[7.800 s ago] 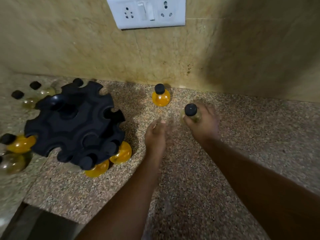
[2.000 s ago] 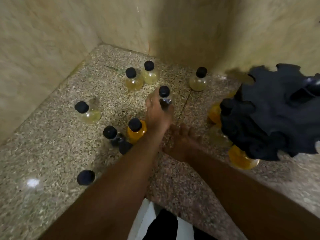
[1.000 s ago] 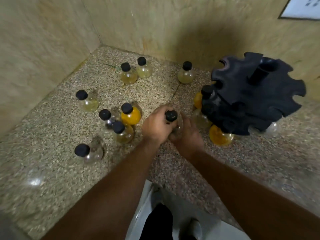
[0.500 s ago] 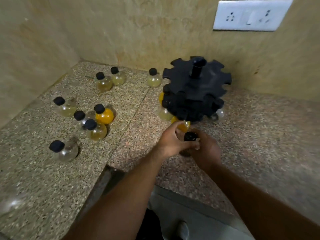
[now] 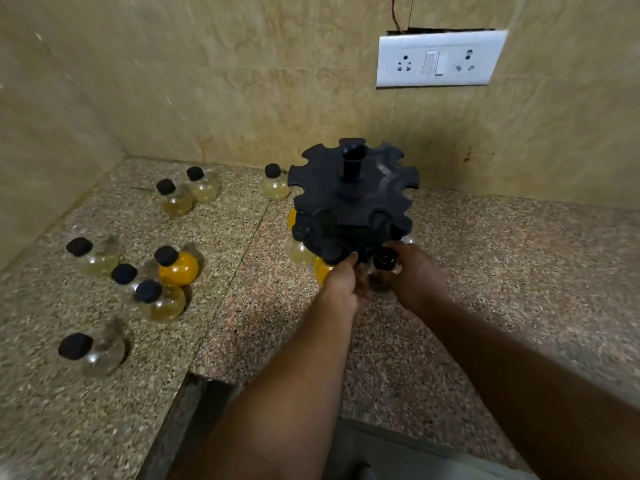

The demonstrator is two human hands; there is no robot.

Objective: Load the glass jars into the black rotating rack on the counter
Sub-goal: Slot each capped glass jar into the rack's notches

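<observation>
The black rotating rack stands on the granite counter near the back wall, with several jars hanging in its lower tier. A glass jar with a black cap is at the rack's front lower edge, and my right hand is shut around it. My left hand touches the rack's lower rim just left of that jar, beside an orange jar. Loose jars stand to the left: an orange one, pale yellow ones, and a clear one.
A white socket plate is on the back wall at upper right. The counter forms a corner at the left, with walls on two sides. Its front edge steps inward below my arms. One more jar stands behind the rack's left side.
The jar has moved from in front of the rack up to its lower front rim. My right hand now wraps the jar and my left hand has shifted onto the rack.
</observation>
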